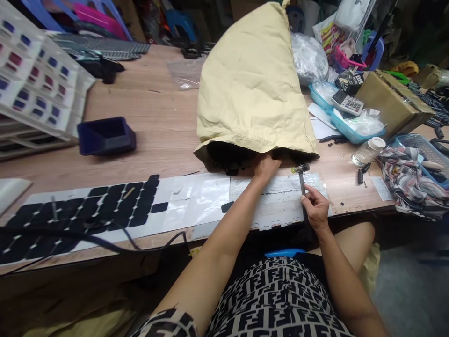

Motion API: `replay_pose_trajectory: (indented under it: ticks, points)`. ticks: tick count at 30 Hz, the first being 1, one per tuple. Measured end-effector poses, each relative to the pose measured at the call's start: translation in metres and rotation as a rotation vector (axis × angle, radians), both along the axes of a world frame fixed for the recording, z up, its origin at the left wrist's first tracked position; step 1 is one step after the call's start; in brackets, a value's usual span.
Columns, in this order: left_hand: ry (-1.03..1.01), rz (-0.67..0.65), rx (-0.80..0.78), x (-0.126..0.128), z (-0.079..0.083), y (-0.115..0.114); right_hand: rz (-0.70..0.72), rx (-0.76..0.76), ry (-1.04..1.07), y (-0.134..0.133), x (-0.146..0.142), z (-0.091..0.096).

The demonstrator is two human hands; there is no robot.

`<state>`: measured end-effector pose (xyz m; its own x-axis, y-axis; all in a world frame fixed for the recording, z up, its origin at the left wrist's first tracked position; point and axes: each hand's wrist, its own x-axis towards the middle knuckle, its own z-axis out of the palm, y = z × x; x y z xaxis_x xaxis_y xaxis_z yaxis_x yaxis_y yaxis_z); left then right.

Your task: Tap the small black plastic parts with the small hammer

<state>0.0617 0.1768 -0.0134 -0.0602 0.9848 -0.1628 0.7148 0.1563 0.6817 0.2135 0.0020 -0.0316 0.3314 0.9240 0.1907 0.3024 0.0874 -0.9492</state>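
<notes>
A big yellow paper sack [250, 84] lies on the wooden table [154, 117] with its dark open mouth toward me. My left hand [265, 167] reaches into that mouth, and its fingers are hidden among black items inside. My right hand [315, 206] is closed around the handle of a small hammer [301, 175], whose metal head points up just right of the sack's mouth. Both hands are over a long white sheet [280, 201] at the table's front edge. Black keypad pieces [115, 203] cover the sheet's left part.
A dark blue bin [105, 135] stands left of the sack. White trays of coloured pads [31, 79] are stacked at far left. A calculator [347, 103], blue baskets [351, 131], a small jar [368, 150], a cardboard box [393, 100] and patterned cloth [410, 182] crowd the right. A black cable [105, 238] crosses the front left.
</notes>
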Motion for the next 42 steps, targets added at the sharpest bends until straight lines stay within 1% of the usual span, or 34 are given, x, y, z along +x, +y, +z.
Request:
replay_pose_trajectory:
  ticks: [3,5,8,10,12,15,18,21,24,27,30,33,36,40,42]
  points:
    - [0.019,-0.069,0.047,-0.022,0.007,-0.025,0.014,0.015,-0.01,0.0,0.001,-0.001]
    - [-0.031,-0.182,0.133,-0.037,0.005,-0.044,0.023,0.024,-0.023,0.0,0.001,-0.001]
    - [-0.099,-0.352,0.208,-0.05,-0.007,-0.066,0.032,0.022,-0.071,-0.001,0.002,-0.001]
    - [-0.134,-0.392,0.244,-0.053,-0.018,-0.073,0.04,0.021,-0.128,-0.002,0.002,0.001]
    - [-0.16,-0.392,0.279,-0.053,-0.027,-0.075,0.051,0.039,-0.2,-0.003,0.0,0.003]
    - [-0.171,-0.398,0.299,-0.051,-0.033,-0.072,0.087,0.087,-0.338,-0.005,-0.004,0.01]
    - [-0.19,-0.403,0.311,-0.051,-0.035,-0.07,0.133,0.134,-0.467,-0.007,-0.01,0.018]
    - [-0.231,-0.4,0.32,-0.052,-0.036,-0.07,0.169,0.211,-0.574,-0.01,-0.015,0.024]
    - [-0.267,-0.391,0.307,-0.053,-0.038,-0.07,0.187,0.275,-0.677,-0.01,-0.017,0.024]
    - [-0.308,-0.381,0.296,-0.052,-0.038,-0.069,0.194,0.265,-0.742,-0.008,-0.018,0.02]
    - [-0.364,-0.375,0.28,-0.052,-0.037,-0.068,0.199,0.222,-0.745,-0.007,-0.019,0.019]
    - [-0.399,-0.353,0.262,-0.051,-0.037,-0.068,0.161,0.181,-0.69,-0.009,-0.019,0.022]
    - [-0.412,-0.34,0.251,-0.051,-0.037,-0.068,0.121,0.166,-0.649,-0.01,-0.018,0.025]
    - [-0.412,-0.333,0.23,-0.05,-0.037,-0.068,0.134,0.12,-0.643,-0.008,-0.015,0.024]
    - [-0.399,-0.332,0.234,-0.05,-0.037,-0.068,0.128,0.094,-0.606,-0.007,-0.013,0.022]
